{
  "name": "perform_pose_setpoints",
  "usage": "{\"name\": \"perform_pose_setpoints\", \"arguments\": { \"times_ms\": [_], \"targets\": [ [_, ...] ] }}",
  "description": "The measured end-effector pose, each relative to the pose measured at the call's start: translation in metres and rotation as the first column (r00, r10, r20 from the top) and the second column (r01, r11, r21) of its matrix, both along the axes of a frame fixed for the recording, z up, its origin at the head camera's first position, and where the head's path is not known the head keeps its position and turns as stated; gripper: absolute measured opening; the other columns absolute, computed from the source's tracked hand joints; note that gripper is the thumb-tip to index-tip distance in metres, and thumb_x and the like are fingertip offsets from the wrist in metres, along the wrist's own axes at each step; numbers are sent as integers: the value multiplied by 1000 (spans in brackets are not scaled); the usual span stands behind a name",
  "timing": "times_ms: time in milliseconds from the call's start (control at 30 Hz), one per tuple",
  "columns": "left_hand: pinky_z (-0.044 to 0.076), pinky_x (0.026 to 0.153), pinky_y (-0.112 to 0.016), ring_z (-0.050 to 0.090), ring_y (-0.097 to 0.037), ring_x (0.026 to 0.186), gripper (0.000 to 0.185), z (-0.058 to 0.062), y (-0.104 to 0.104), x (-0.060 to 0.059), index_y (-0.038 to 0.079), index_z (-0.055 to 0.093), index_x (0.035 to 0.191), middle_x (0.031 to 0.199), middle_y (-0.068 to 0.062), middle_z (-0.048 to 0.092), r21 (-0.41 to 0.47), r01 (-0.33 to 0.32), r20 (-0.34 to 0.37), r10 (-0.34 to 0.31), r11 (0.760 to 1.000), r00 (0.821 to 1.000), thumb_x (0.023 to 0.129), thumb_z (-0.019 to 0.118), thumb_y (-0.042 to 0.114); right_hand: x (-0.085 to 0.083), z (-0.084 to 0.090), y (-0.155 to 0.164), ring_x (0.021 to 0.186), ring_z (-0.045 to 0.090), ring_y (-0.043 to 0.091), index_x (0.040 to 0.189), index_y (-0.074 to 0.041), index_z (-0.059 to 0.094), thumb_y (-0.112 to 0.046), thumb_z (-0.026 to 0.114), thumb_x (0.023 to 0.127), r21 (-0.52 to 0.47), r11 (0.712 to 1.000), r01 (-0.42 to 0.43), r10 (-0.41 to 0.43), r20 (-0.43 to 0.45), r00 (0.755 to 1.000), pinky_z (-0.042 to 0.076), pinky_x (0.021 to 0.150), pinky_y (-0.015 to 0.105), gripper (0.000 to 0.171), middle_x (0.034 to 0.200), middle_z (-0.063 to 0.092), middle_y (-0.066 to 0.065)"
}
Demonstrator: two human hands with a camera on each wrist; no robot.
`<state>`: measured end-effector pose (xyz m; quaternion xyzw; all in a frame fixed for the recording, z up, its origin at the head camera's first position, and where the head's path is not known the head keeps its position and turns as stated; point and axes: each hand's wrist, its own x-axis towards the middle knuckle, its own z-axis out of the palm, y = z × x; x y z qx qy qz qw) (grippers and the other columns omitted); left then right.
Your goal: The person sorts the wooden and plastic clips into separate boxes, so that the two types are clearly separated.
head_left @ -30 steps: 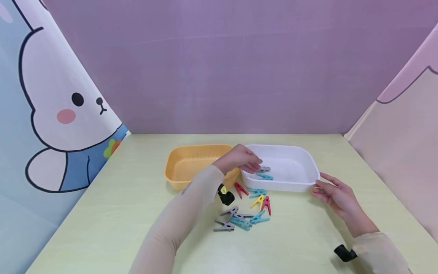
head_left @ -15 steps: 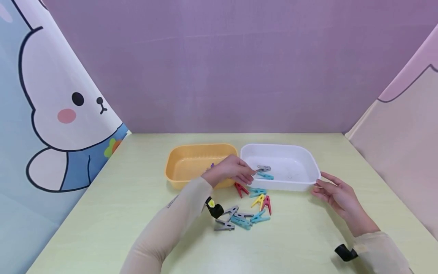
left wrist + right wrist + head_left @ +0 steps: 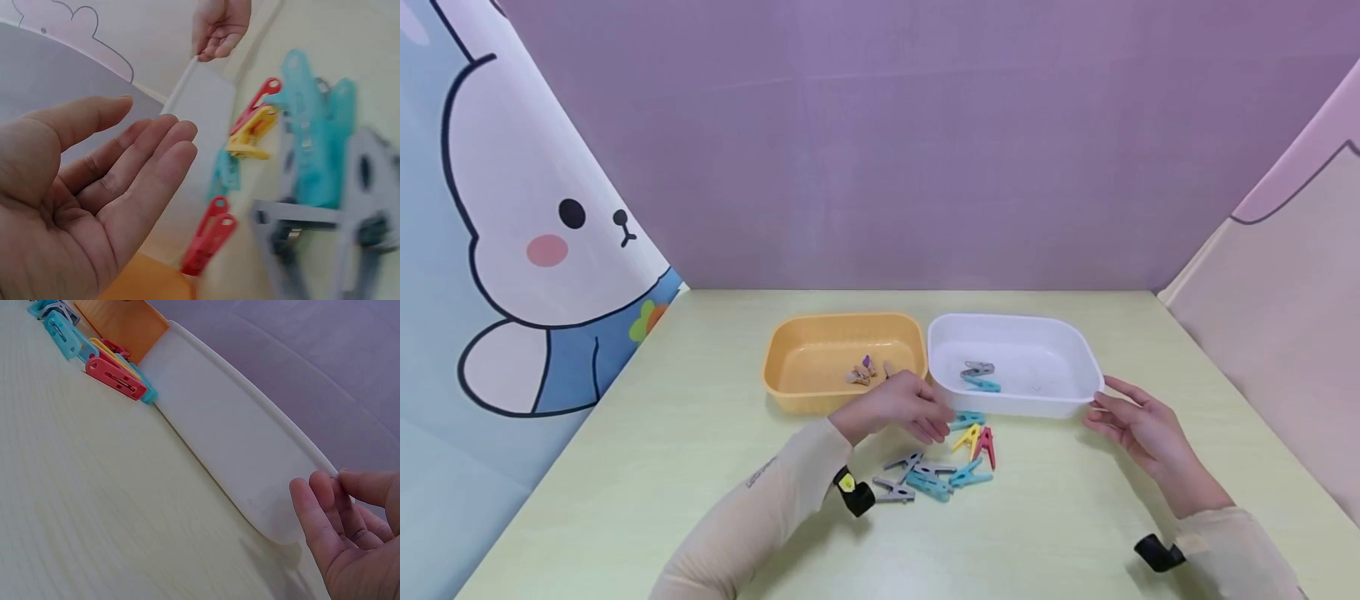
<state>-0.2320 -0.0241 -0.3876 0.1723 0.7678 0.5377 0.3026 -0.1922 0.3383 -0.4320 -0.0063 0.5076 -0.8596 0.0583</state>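
My left hand (image 3: 910, 408) hovers over the table in front of the two plastic trays, fingers slightly bent and nothing in them. In the left wrist view a red clothespin (image 3: 209, 240) lies just beyond its fingertips; in the head view the hand hides it. My right hand (image 3: 1142, 429) pinches the rim of the white tray (image 3: 1015, 406) at its right front corner, thumb on top and fingers against the outer wall. Below the trays lie a yellow clothespin (image 3: 967, 437), another red clothespin (image 3: 985, 447), and several blue and grey clothespins (image 3: 928, 486).
Inside the white tray lie a grey clothespin (image 3: 977, 367) and a blue clothespin (image 3: 982, 384). The orange tray (image 3: 805, 403) adjoins it on the left, holding several small wooden pegs (image 3: 859, 376), one with a purple piece. A purple backdrop (image 3: 925, 167) stands behind the table.
My left hand has moved from above the white tray down and toward me, to the table in front. Pegs in the orange tray have come into view. The right hand has stayed put.
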Motion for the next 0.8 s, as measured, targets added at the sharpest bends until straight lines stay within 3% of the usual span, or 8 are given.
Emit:
{"name": "perform_pose_setpoints", "arguments": {
  "times_ms": [200,433,600,800],
  "targets": [
    [62,69,-35,72,-23,74,20,-9,-5,7,-8,72,104,82,-14,73,-19,-24,28,25,1000,999,94,67,8,-1,0,0,75,72,20,107,-15,73,8,49,100,0,1000,-1,1,9,1000,61,74,34,34,87,72,10],
    [61,64,-32,72,-21,71,19,-18,-11,13,-2,75,95,80,-10,73,-101,-52,-5,52,994,999,92,72,16,0,1,0,75,72,21,107,-14,73,9,49,100,-5,1000,-6,6,-5,1000,61,74,34,35,87,72,12],
    [61,63,-32,69,-18,70,16,-25,-17,16,-3,73,98,81,-8,72,-76,-69,-24,68,995,997,92,70,12,-1,0,0,75,72,21,107,-13,73,9,49,100,-9,1000,-8,8,-8,1000,61,75,34,34,86,72,12],
    [61,64,-32,67,-16,71,19,-23,-24,19,-4,71,106,89,-10,70,-61,-68,-56,64,996,996,93,69,10,0,0,0,74,71,20,107,-13,73,9,50,99,-9,1000,-7,7,-8,1000,61,74,34,33,86,72,12]
  ]
}}
